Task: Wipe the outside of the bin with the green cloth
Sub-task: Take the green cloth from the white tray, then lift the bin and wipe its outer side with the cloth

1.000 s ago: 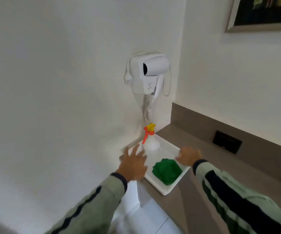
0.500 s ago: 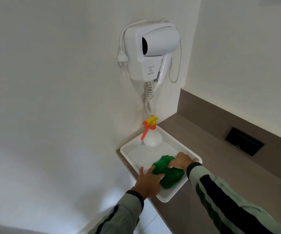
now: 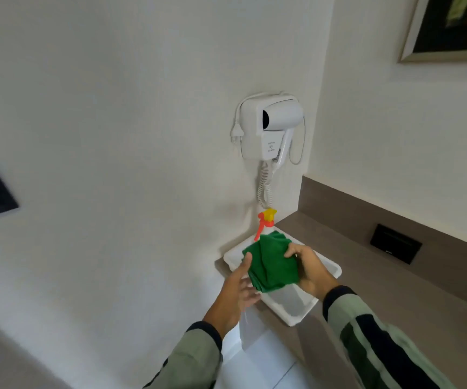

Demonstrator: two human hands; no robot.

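Head camera: two hands lift the green cloth (image 3: 271, 265) clear of a white tray (image 3: 294, 310) at the end of a counter (image 3: 395, 293).

The right hand (image 3: 308, 269) pinches the folded cloth at its upper edge, while the left hand (image 3: 236, 290) is spread open, its thumb against the cloth's left side. A spray bottle (image 3: 264, 224) stands in the tray just behind the cloth and could be toppled if the cloth drags back. The tray juts past the counter's end, so a knock from either wrist might tip it. The bin is not in view; the cloth has far to travel, likely downward.
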